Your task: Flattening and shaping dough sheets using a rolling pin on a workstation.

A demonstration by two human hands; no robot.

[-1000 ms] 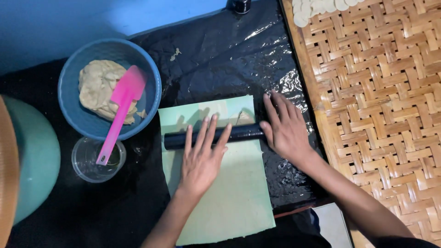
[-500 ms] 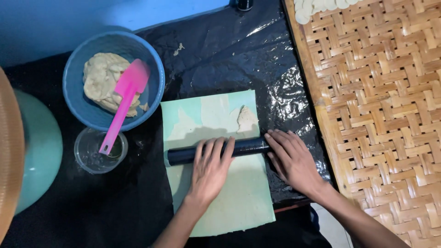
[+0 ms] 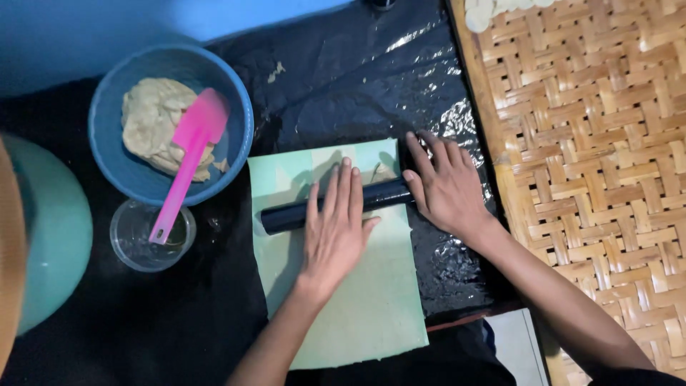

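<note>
We are pressing our flat, unclenched left hand (image 3: 334, 232) and right hand (image 3: 446, 189) on the black cylindrical rolling pin (image 3: 289, 216), lying across the pale green plastic sheet (image 3: 357, 314); judging by this, flattening is underway, needing even pressure.

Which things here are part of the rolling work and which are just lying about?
In use: left hand and right hand flat on the black roller, green sheet.

Lying about: blue bowl of dough, pink spatula, clear cup, woven mat.
</note>
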